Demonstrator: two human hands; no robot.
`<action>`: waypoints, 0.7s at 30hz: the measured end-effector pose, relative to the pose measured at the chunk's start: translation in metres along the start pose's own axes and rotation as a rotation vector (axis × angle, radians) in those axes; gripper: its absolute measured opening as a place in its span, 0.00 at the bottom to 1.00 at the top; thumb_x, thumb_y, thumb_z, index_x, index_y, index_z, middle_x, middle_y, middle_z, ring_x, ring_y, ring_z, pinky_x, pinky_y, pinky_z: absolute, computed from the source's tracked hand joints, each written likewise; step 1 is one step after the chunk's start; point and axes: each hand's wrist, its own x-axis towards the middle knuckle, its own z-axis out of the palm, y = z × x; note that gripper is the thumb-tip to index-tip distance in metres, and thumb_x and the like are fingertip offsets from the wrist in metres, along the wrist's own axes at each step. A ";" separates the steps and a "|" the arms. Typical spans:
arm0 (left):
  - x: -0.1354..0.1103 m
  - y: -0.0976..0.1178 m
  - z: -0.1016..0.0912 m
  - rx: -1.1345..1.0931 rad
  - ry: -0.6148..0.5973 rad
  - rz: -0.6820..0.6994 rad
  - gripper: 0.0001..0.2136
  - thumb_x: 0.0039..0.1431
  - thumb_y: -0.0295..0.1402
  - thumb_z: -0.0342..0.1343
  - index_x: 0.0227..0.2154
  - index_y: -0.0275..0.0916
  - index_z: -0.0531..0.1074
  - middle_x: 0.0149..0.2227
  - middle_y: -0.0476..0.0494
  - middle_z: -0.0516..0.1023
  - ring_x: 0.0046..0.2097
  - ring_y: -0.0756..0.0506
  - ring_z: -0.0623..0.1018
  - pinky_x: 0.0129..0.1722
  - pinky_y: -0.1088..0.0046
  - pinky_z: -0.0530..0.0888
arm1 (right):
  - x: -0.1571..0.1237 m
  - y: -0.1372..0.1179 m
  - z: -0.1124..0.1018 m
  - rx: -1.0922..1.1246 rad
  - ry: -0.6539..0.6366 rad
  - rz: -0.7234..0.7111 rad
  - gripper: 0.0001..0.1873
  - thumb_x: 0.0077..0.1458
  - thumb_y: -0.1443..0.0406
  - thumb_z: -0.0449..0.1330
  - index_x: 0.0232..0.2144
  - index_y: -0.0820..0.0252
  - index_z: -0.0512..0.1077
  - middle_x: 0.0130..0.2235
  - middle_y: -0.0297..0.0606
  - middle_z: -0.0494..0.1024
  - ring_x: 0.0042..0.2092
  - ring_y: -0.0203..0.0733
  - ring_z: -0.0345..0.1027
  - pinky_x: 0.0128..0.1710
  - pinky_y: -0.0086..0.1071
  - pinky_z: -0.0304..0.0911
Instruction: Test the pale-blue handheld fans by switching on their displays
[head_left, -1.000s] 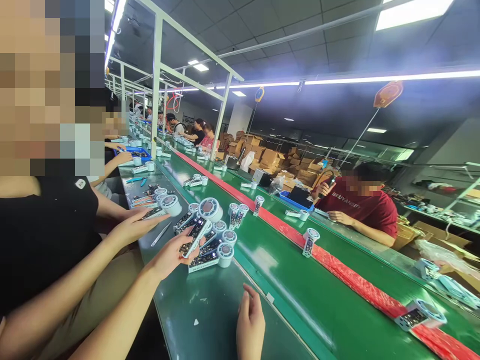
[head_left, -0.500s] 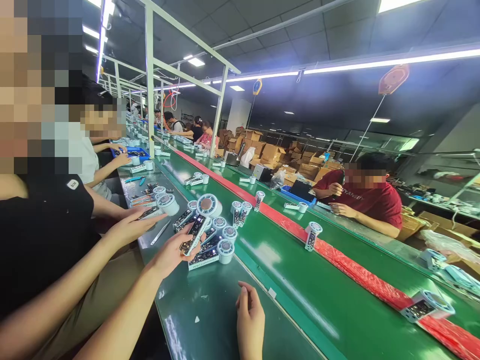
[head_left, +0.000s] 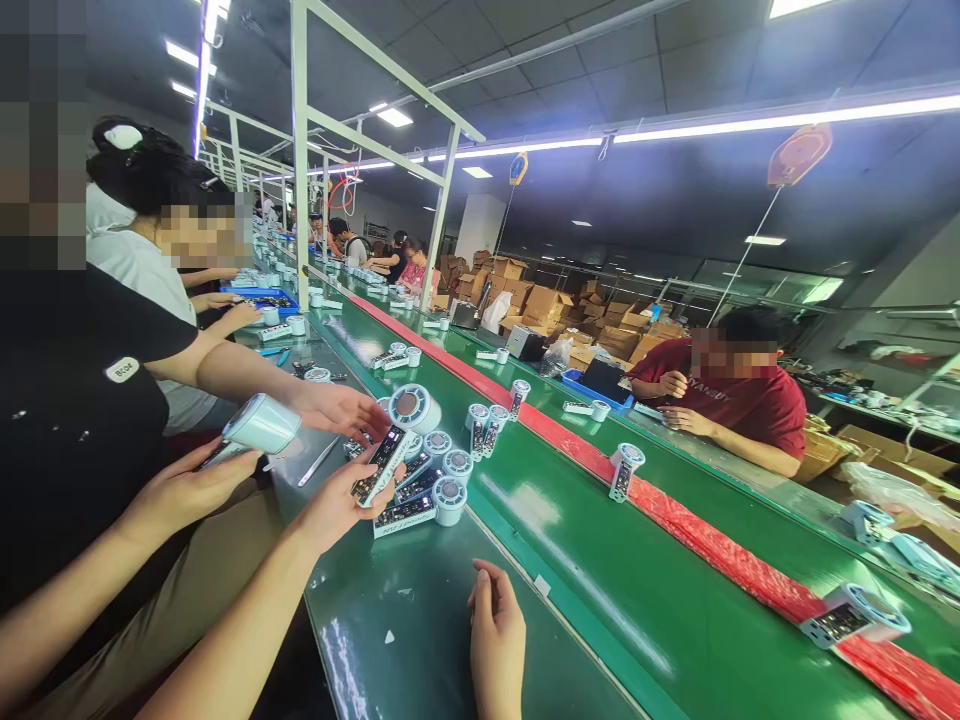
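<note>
While the right hand rests empty on the near edge of the bench, fingers loose and closed on nothing, the left hand reaches out along the bench's left side and grips a handheld fan by its dark handle, tilted up above a pile of fans lying flat by the bench's far edge. By my reckoning the work is partway: one unit is in hand, several lie in that pile, and I cannot tell which of them are finished. Just left, a co-worker's hand holds a white fan, and that person's other hand stretches over the same pile, so that corner is crowded. Between the right hand and the pile the bench lies bare, with room to move. Beyond runs the conveyor belt with its red strip; a standing fan sits beside the strip and another unit lies on it at the right. Across the belt sits a person in a red shirt.
</note>
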 end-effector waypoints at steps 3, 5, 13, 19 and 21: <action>-0.001 0.003 0.004 -0.019 0.008 -0.022 0.12 0.59 0.32 0.48 0.44 0.35 0.67 0.35 0.42 0.69 0.25 0.55 0.59 0.20 0.80 0.49 | 0.000 -0.001 0.000 -0.004 -0.008 -0.006 0.26 0.52 0.46 0.48 0.37 0.63 0.67 0.21 0.30 0.60 0.22 0.40 0.55 0.21 0.28 0.52; -0.002 0.003 0.008 -0.020 0.003 -0.044 0.12 0.58 0.32 0.48 0.43 0.34 0.69 0.34 0.41 0.69 0.24 0.55 0.58 0.20 0.79 0.47 | -0.001 -0.002 0.000 -0.008 -0.010 -0.007 0.26 0.52 0.46 0.48 0.36 0.63 0.68 0.21 0.30 0.60 0.22 0.40 0.55 0.21 0.28 0.52; 0.004 -0.010 0.016 -0.031 0.058 -0.022 0.11 0.59 0.29 0.48 0.43 0.34 0.68 0.35 0.42 0.69 0.23 0.57 0.54 0.19 0.80 0.46 | -0.003 -0.003 0.002 -0.015 -0.015 -0.042 0.23 0.55 0.49 0.48 0.36 0.61 0.69 0.21 0.31 0.62 0.22 0.40 0.56 0.22 0.28 0.52; 0.011 -0.008 0.022 -0.056 0.078 0.017 0.09 0.60 0.30 0.46 0.40 0.37 0.68 0.33 0.44 0.68 0.23 0.55 0.55 0.19 0.78 0.48 | -0.002 0.001 0.002 0.004 -0.005 -0.042 0.23 0.55 0.49 0.48 0.36 0.63 0.69 0.20 0.31 0.62 0.21 0.40 0.57 0.20 0.28 0.55; 0.014 -0.007 0.024 -0.050 0.093 0.021 0.10 0.60 0.32 0.44 0.38 0.36 0.69 0.32 0.44 0.68 0.23 0.55 0.55 0.19 0.77 0.48 | 0.003 0.001 0.001 0.005 0.014 -0.015 0.25 0.56 0.49 0.45 0.37 0.64 0.68 0.21 0.31 0.62 0.20 0.39 0.57 0.18 0.28 0.56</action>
